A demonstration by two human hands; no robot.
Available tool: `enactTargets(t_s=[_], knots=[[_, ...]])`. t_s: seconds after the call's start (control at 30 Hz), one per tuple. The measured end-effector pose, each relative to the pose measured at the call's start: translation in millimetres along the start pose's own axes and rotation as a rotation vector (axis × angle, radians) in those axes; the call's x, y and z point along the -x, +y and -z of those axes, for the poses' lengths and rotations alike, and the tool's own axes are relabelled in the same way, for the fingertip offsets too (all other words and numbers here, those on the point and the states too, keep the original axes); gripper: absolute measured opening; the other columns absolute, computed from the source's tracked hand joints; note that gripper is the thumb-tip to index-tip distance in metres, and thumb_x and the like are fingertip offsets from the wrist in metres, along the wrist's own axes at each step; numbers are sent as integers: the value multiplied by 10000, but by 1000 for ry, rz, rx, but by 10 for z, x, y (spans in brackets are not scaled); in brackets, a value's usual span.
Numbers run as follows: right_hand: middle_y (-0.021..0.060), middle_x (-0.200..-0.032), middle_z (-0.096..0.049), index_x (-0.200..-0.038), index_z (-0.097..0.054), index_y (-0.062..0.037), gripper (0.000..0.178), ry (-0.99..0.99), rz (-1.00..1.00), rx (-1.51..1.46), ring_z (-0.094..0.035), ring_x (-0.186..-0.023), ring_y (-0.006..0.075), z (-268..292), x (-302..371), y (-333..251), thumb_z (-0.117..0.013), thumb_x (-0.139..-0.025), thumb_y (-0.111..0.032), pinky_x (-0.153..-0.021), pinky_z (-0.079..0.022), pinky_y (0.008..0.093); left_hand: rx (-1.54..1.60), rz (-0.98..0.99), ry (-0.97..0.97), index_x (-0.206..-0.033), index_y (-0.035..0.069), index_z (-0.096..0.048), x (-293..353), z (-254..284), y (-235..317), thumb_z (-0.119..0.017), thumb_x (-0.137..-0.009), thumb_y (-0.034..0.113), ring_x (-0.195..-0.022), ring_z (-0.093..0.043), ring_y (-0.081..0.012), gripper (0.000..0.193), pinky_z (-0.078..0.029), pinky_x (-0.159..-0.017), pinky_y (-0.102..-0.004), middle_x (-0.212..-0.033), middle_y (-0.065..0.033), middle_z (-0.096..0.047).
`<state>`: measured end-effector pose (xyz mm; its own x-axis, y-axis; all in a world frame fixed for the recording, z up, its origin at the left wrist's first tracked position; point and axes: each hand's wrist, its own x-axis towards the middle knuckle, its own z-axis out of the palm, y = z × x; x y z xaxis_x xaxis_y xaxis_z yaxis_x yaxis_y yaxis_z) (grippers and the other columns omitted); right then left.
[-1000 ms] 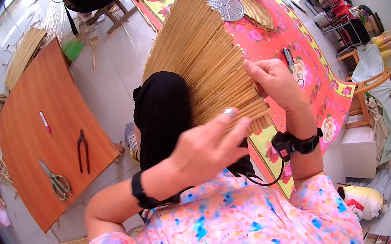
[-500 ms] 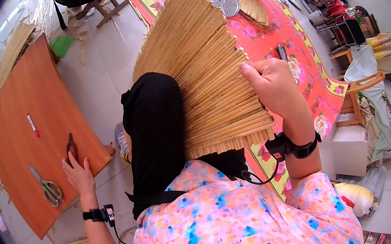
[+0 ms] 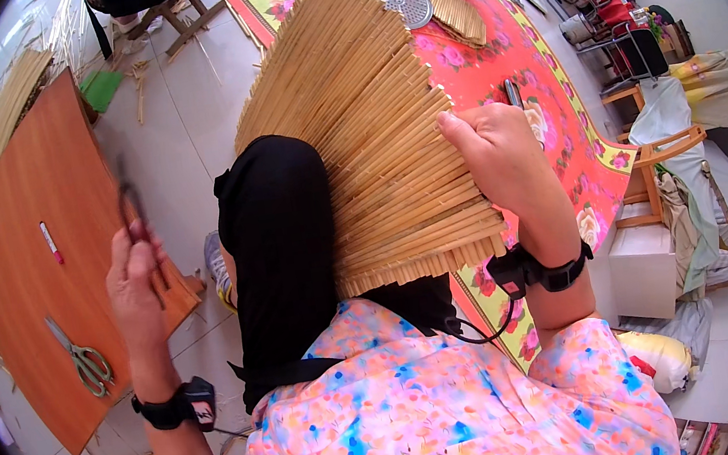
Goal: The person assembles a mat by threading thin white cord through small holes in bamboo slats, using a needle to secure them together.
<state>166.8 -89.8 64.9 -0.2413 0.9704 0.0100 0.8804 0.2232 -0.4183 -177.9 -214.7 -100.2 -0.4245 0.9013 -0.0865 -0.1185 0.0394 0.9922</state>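
Observation:
A fan-shaped panel of straw-coloured reed strips [image 3: 392,158] rests across my lap, leaning on my black-trousered left knee. My right hand [image 3: 502,148] is closed on its right edge, thumb on the strips. Raised above the brown board on the left, my left hand [image 3: 136,273] grips a dark two-handled tool, like pliers [image 3: 131,200]; motion blurs its jaws. On that wooden board [image 3: 16,267] lie scissors with green handles [image 3: 85,364], below my left hand, and a white and pink marker [image 3: 51,242].
A red and yellow floral cloth [image 3: 488,52] spreads beyond the panel, with a round perforated grey disc [image 3: 400,1] and a smaller reed piece [image 3: 457,17]. Loose reed strips lie on the tiled floor at the far left. Chairs and a white box [image 3: 644,267] stand at the right.
My left hand has closed on the dark tool and lifted it off the board. My right hand keeps its hold on the reed panel; the whole view has shifted slightly.

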Motion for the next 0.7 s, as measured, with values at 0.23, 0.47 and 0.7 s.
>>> enactTargets(t_s=[0.23, 0.47, 0.7], knots=[[281, -604, -484, -609, -520, 73, 448, 13, 37, 26, -508, -593, 447, -17, -5, -14, -500, -904, -262, -611, -420, 496, 11, -206, -568, -888, -66, -572, 423, -1406, 321, -571, -840, 4, -927, -597, -219, 85, -470, -829, -289, -1129, -140, -536], [278, -628, -522, -633, -557, 67, 437, -1, 24, -11, -553, -633, 444, -30, 0, -33, -481, -913, -260, -633, -444, 494, -168, -551, -503, -803, -41, -577, 514, -1778, 136, -647, -792, 36, -953, -616, -354, 104, -527, -786, -374, -1154, -251, -522], [271, -638, -548, -648, -584, 58, 431, -11, 29, 22, -572, -649, 442, -23, 1, -38, -475, -917, -260, -646, -457, 496, -322, -671, -410, -771, -20, -577, 516, -1910, 169, -687, -738, 51, -982, -596, -399, 136, -523, -821, -414, -1155, -266, -526]])
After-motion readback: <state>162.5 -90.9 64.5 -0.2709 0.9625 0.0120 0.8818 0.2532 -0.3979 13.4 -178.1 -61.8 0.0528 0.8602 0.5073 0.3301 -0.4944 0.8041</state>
